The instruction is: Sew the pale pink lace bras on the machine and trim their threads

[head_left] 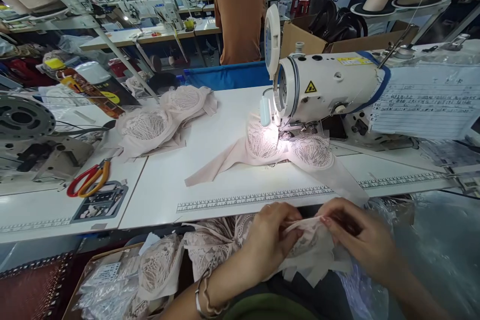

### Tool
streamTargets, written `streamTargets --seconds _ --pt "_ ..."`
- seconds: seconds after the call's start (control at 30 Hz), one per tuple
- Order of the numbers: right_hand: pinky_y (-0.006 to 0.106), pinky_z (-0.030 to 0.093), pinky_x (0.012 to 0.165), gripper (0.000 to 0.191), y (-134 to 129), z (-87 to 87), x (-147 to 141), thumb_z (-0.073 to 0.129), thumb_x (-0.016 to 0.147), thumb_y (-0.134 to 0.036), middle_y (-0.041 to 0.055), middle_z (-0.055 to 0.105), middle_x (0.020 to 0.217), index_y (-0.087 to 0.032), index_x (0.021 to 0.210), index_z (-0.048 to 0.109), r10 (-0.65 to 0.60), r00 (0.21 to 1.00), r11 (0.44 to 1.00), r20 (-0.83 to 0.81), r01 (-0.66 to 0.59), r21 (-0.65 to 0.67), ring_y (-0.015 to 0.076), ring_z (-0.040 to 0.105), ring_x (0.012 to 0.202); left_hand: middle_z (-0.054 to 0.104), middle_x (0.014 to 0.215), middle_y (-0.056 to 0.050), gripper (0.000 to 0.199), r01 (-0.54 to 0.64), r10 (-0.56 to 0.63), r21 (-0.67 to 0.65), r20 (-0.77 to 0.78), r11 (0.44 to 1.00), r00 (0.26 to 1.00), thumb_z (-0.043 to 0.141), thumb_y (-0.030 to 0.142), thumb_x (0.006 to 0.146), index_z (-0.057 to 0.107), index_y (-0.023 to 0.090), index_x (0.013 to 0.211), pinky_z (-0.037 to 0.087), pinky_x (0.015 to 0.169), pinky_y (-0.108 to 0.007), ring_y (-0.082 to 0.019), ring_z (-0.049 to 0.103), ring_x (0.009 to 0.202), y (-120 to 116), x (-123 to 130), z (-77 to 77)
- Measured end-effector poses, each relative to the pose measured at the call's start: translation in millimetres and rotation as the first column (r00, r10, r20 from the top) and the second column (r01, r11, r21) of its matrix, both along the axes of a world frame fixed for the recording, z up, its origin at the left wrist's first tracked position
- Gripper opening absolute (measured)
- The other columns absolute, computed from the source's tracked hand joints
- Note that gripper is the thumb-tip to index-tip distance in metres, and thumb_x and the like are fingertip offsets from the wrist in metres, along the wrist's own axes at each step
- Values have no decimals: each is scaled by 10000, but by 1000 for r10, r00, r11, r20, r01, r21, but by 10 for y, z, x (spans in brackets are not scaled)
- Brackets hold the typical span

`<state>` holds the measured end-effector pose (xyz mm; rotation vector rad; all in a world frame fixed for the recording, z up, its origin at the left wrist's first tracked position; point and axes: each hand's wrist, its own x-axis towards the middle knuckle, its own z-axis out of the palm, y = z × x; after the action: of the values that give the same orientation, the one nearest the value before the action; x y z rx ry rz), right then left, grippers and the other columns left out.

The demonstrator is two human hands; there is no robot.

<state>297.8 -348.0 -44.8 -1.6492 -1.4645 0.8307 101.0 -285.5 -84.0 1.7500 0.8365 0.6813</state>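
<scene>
While the left hand [268, 240] pinches a pale pink lace-and-fabric bra piece [309, 242] with thumb and fingers nearly closed, the right hand [360, 235] grips its upper edge in a similar close pinch. The piece hangs over the lap, by the table's near edge. The step seems to be handling that edge; moving it calls for light, even tension. On the white tabletop [210, 135] lie scissors with red and orange handles [100, 180], a pile of pale pink lace bras [148, 125], and another lace bra [313, 155] under a white sewing machine [333, 85] (its lamp glares on one cup). Beyond are a person in a brown shirt [240, 15] and a cardboard box [296, 37].
</scene>
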Motion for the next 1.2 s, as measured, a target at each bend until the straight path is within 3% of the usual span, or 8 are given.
streamTargets --seconds 0.07,0.13,0.33,0.53,0.7,0.83,0.93,1.2 --pt "264 367 451 217 -127 31 22 557 988 -428 -56 538 498 -275 872 658 -133 991 990 14 133 45 132 505 428 708 891 -32 135 53 -30 192 -120 980 992 693 89 829 654 200 896 438 791 -321 -198 642 827 42 -153 -46" --pt "264 399 452 186 -237 49 44 569 992 -426 -56 572 494 -283 905 652 -223 975 969 -6 223 110 133 531 416 683 839 -13 126 99 -57 246 -174 964 983 695 84 837 642 198 842 421 834 -339 -189 626 813 76 -298 -89" --pt "241 506 470 173 -297 16 85 626 977 -452 -43 646 552 -295 906 637 -192 971 946 -141 222 238 135 606 441 665 1043 -30 201 109 -101 77 -103 991 990 581 29 820 552 209 907 453 870 -290 -196 619 1007 77 -476 -130" --pt "222 573 550 225 -276 -44 116 775 853 -484 -4 700 685 -284 860 673 -365 904 881 -222 413 232 140 652 550 660 901 -1 157 -21 19 -31 -65 999 998 574 88 838 592 208 937 461 735 -241 -156 613 815 97 -417 -197" --pt "251 471 342 268 -232 -185 419 725 862 -514 -27 668 599 -286 998 684 -254 963 962 -88 261 80 135 530 346 667 932 -12 160 -261 251 52 140 964 958 568 91 871 593 216 968 511 766 -222 -146 650 865 59 -397 -272" --pt "275 467 360 281 -169 -312 605 661 901 -529 -8 682 610 -265 967 732 -105 992 992 70 109 -59 140 546 342 671 922 -9 194 -313 279 162 204 936 938 546 69 896 619 231 972 523 744 -206 -136 668 858 12 -413 -276" --pt "284 444 354 298 -163 -332 590 650 910 -541 13 689 628 -256 870 726 -142 990 987 2 142 -72 148 549 367 679 890 -5 181 -345 304 169 230 923 925 575 77 882 643 232 945 528 729 -204 -138 675 836 20 -425 -273" --pt "283 412 362 338 -140 -198 412 733 850 -549 22 679 597 -216 792 715 -240 944 971 -224 229 -73 121 473 359 706 821 -34 74 -384 385 -31 133 923 914 675 223 837 700 194 900 561 685 -240 -178 692 796 84 -422 -266"
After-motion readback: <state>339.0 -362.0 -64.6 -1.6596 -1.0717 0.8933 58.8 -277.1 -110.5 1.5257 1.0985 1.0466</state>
